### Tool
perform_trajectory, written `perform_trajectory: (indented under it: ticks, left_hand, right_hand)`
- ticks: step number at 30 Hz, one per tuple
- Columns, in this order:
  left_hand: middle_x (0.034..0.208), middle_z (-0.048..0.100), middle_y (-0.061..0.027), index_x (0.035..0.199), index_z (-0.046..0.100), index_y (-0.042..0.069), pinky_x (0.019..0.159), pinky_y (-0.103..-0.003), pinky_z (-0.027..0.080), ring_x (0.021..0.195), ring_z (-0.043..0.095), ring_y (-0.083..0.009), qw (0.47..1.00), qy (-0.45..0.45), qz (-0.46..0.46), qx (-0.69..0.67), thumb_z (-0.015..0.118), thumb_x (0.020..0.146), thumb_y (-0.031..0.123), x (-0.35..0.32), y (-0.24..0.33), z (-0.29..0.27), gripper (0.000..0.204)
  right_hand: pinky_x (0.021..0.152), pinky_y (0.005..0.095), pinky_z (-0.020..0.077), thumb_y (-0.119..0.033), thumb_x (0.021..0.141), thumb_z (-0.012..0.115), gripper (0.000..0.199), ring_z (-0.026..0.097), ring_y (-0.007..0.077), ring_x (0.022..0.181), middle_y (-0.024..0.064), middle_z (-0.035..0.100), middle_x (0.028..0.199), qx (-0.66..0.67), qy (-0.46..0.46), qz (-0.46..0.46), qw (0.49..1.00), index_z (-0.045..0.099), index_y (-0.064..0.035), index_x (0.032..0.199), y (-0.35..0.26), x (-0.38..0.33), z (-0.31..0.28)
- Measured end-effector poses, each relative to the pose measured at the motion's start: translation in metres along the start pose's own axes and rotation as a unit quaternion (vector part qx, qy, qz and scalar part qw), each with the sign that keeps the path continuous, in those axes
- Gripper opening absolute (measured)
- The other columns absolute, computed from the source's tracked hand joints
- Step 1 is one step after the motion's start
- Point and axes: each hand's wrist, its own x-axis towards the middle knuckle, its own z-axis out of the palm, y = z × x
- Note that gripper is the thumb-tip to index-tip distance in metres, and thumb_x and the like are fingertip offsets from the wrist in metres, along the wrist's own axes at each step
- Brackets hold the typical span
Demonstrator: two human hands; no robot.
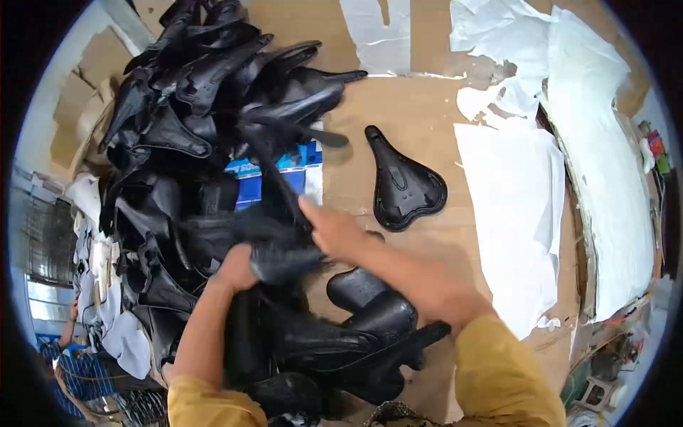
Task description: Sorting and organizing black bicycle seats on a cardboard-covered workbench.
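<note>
My right hand [336,229] is closed on the edge of a black bicycle saddle cover [274,174], which is smeared by motion. Lower and to the left, my left hand [236,267] closes around another dark saddle cover [288,262], its fingers mostly hidden. Both hands are at the right side of a heap of black saddle covers [178,135]. Apart from the heap, a single black saddle shell [404,183] lies with its hollow side up and its narrow nose pointing away from me. More saddle covers [320,338] are piled below my hands, close to my body.
Brown cardboard [427,99] covers the table. Torn white sheeting [516,220] lies on the right, beside a long white-wrapped stack [605,178]. A blue printed sheet [249,186] shows under the heap. Another person's arm [70,324] appears at the far left.
</note>
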Motion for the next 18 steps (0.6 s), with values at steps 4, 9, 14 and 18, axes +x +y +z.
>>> perform_trajectory:
  ticks: [4,9,14,18]
  left_hand:
    - [0.1,0.057,-0.0199,0.1,0.058,0.0,0.08,-0.034,0.044,0.093,0.055,-0.033,0.985,-0.11,-0.027,0.128,0.062,0.065,0.015,-0.095,0.028,-0.026,0.038]
    - [0.091,0.063,-0.0092,0.101,0.059,-0.002,0.073,-0.028,0.048,0.077,0.06,-0.0146,0.948,-0.14,-0.197,-0.207,0.072,0.069,0.025,-0.178,0.024,-0.124,0.044]
    - [0.098,0.058,-0.0101,0.112,0.049,-0.003,0.073,-0.028,0.046,0.083,0.057,-0.0175,0.899,0.195,-0.127,-0.37,0.06,0.078,0.027,-0.045,0.019,-0.14,0.047]
    - [0.106,0.05,-0.0193,0.112,0.048,0.0,0.067,-0.038,0.047,0.08,0.054,-0.0299,0.82,0.202,-0.282,-0.455,0.064,0.074,0.032,0.102,-0.082,-0.07,0.053]
  right_hand:
    - [0.068,0.0431,0.0457,-0.007,0.072,0.049,0.062,0.055,0.0356,0.075,0.0185,0.054,0.085,0.001,-0.101,-0.026,0.995,0.028,-0.0021,0.13,-0.064,-0.033,0.014]
    - [0.067,0.0408,0.0484,-0.011,0.077,0.05,0.053,0.057,0.037,0.078,0.023,0.054,0.095,-0.016,-0.232,-0.104,0.967,0.034,0.0013,0.126,-0.112,-0.07,0.008]
    - [0.086,0.042,0.0351,-0.024,0.073,0.064,0.039,0.047,0.0311,0.098,0.0167,0.052,0.102,-0.026,0.173,-0.046,0.983,0.052,-0.0026,0.103,-0.008,-0.056,-0.068]
    - [0.078,0.0354,0.0417,-0.015,0.072,0.063,0.037,0.053,0.0319,0.088,0.0205,0.056,0.098,-0.339,0.286,0.167,0.881,0.054,0.0023,0.103,0.083,-0.036,-0.136]
